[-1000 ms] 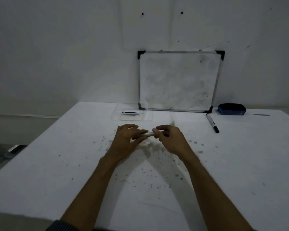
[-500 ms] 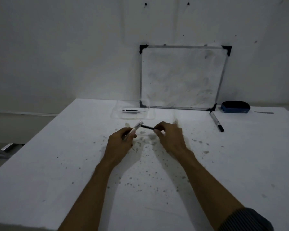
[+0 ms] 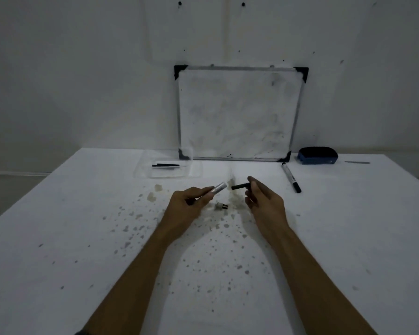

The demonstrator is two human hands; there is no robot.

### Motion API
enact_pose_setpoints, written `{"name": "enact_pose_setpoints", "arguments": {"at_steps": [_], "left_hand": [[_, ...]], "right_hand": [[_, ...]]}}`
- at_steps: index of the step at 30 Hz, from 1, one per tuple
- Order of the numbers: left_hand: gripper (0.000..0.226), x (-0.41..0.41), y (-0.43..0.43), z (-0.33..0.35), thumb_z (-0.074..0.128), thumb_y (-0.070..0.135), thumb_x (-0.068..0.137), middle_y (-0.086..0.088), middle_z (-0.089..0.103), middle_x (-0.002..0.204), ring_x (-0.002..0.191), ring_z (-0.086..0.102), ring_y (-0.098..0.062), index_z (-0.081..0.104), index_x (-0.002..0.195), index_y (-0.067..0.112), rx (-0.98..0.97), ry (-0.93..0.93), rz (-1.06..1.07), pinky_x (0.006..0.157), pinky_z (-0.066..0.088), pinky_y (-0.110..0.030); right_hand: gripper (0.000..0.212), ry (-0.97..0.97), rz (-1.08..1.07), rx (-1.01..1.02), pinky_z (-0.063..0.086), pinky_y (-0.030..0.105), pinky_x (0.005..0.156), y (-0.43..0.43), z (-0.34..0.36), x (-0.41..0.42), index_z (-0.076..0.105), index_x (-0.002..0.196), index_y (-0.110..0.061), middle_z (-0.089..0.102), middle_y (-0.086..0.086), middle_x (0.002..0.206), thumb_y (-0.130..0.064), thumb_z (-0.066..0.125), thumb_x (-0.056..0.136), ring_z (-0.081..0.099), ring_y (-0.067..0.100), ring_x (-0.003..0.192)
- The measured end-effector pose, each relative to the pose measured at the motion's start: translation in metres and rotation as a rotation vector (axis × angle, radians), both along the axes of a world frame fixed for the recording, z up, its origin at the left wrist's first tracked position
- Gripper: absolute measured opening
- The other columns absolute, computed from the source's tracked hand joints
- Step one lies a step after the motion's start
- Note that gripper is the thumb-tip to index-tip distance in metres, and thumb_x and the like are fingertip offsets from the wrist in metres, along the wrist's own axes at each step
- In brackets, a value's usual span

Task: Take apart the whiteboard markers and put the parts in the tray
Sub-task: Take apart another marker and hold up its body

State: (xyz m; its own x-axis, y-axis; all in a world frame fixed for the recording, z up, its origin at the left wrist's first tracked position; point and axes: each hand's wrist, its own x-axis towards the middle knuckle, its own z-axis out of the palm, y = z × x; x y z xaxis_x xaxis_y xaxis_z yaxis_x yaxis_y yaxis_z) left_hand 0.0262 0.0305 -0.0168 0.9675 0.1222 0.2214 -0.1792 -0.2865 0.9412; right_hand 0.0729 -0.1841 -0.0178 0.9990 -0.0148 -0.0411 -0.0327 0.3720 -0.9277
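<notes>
My left hand (image 3: 184,209) grips a silvery marker barrel (image 3: 218,189), its open end tilted up to the right. Held between the fingertips of my right hand (image 3: 264,201) is a thin black ink core (image 3: 240,186), fully out of the barrel and a short gap from its mouth. A small nib piece (image 3: 221,206), white with a black tip, lies on the table between my hands. A clear plastic tray (image 3: 143,172) sits at the back left with thin black parts (image 3: 166,165) in it. One whole marker (image 3: 290,177) lies to the right.
A small whiteboard (image 3: 237,114) leans against the wall behind the tray. A blue eraser (image 3: 317,155) rests at the back right, with a thin grey strip (image 3: 357,162) beyond it. The white table (image 3: 82,238) is speckled with ink stains around my hands.
My hands have pulled apart: the black core slid out of the barrel and is now free in my right hand. The nib piece now lies on the table.
</notes>
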Motion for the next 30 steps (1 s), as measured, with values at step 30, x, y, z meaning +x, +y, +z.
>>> {"name": "enact_pose_setpoints", "arguments": {"at_steps": [30], "left_hand": [[0.031, -0.002, 0.004, 0.008, 0.055, 0.039, 0.104, -0.006, 0.068, 0.069, 0.045, 0.056, -0.013, 0.072, 0.106, 0.012, -0.114, 0.043, 0.068, 0.042, 0.043, -0.023]], "right_hand": [[0.034, -0.579, 0.162, -1.204, 0.053, 0.029, 0.094, 0.031, -0.019, -0.012, 0.067, 0.131, -0.020, 0.061, 0.003, 0.118, -0.031, 0.061, 0.100, 0.059, 0.015, 0.103]]}}
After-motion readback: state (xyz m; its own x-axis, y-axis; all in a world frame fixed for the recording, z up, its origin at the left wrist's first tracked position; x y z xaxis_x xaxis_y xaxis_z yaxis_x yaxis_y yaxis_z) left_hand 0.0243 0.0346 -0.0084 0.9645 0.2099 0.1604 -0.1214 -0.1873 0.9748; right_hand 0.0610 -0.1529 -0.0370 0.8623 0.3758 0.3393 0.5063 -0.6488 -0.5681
